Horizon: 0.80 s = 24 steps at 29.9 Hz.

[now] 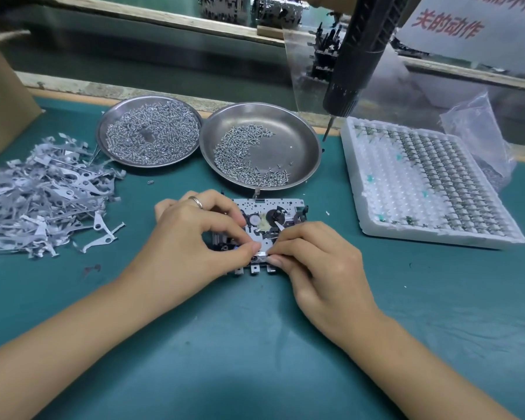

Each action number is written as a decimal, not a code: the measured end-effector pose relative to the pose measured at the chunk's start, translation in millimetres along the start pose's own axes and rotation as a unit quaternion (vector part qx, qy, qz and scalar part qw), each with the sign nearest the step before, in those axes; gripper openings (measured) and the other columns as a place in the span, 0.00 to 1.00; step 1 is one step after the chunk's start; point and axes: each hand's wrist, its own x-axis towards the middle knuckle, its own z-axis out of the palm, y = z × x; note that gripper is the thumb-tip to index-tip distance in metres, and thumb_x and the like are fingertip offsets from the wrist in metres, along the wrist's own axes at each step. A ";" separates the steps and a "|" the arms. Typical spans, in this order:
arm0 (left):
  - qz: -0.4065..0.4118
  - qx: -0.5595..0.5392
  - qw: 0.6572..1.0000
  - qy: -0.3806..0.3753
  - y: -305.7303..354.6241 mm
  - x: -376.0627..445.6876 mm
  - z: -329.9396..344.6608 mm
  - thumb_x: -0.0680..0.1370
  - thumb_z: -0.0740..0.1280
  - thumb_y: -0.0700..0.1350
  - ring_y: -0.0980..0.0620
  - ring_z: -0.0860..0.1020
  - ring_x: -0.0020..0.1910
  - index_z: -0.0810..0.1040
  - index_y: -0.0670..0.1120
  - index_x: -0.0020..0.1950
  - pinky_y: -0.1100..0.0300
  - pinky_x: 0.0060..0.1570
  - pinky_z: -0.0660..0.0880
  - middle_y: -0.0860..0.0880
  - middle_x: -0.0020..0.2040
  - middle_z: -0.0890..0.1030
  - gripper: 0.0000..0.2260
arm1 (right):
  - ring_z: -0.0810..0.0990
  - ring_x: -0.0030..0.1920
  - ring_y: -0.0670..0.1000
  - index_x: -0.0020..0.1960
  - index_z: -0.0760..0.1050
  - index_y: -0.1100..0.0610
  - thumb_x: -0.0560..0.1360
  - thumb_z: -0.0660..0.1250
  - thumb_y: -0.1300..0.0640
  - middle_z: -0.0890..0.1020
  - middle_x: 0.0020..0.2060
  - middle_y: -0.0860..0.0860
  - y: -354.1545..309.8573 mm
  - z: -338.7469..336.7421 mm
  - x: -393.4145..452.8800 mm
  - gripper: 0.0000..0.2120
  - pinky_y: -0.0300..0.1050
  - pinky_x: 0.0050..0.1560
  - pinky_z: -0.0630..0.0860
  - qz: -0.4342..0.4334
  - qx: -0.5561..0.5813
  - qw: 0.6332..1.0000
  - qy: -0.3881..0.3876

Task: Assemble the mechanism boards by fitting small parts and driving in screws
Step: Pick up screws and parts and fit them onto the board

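Heap of flat metal levers (43, 195) far left on the green tabletop (255, 344). Two steel dishes of screws (148, 131) (259, 145) behind. Mechanism board (265, 221) at centre, left hand (191, 237) and right hand (319, 262) fingers pinching a small metal part (262, 253) at its near edge. White parts tray (422, 183) right, electric screwdriver (355, 62) hanging above.

Both hands cover much of the board (265, 207); the screwdriver's (356, 59) top runs past the frame.

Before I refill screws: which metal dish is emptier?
The right dish, nearer the hanging screwdriver: bare metal shows. The left dish is nearly covered.
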 end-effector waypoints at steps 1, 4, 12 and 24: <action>0.002 -0.007 1.000 -0.006 -0.2 0.6 -0.4 0.62 0.66 0.64 0.55 0.75 0.45 0.80 0.63 0.42 0.42 0.56 0.67 0.63 0.48 0.76 0.12 | 0.79 0.41 0.55 0.41 0.81 0.63 0.72 0.70 0.64 0.81 0.40 0.53 -1.1 1.1 -0.7 0.03 0.47 0.41 0.75 0.002 -0.008 1.000 0.001; 0.007 -0.018 1.000 -0.010 -1.3 1.4 -0.3 0.62 0.65 0.63 0.54 0.75 0.44 0.81 0.62 0.42 0.41 0.55 0.67 0.63 0.47 0.77 0.13 | 0.79 0.40 0.55 0.41 0.80 0.63 0.73 0.69 0.63 0.81 0.40 0.53 -1.2 4.0 -1.6 0.04 0.47 0.40 0.74 0.001 -0.029 1.000 0.007; 0.004 -0.025 0.999 -0.022 -5.6 3.4 -2.0 0.61 0.70 0.62 0.56 0.75 0.46 0.82 0.61 0.39 0.42 0.58 0.67 0.63 0.44 0.77 0.10 | 0.78 0.40 0.48 0.40 0.80 0.60 0.73 0.68 0.63 0.80 0.38 0.51 4.1 -1.3 5.8 0.04 0.37 0.43 0.73 0.126 0.163 0.978 0.038; 0.063 -0.015 0.997 0.047 -9.3 8.1 -11.2 0.70 0.70 0.56 0.58 0.78 0.44 0.84 0.55 0.49 0.58 0.55 0.72 0.58 0.44 0.80 0.10 | 0.78 0.39 0.45 0.40 0.80 0.58 0.74 0.69 0.64 0.80 0.36 0.49 5.5 -3.4 11.8 0.05 0.33 0.43 0.71 0.223 0.279 0.932 0.061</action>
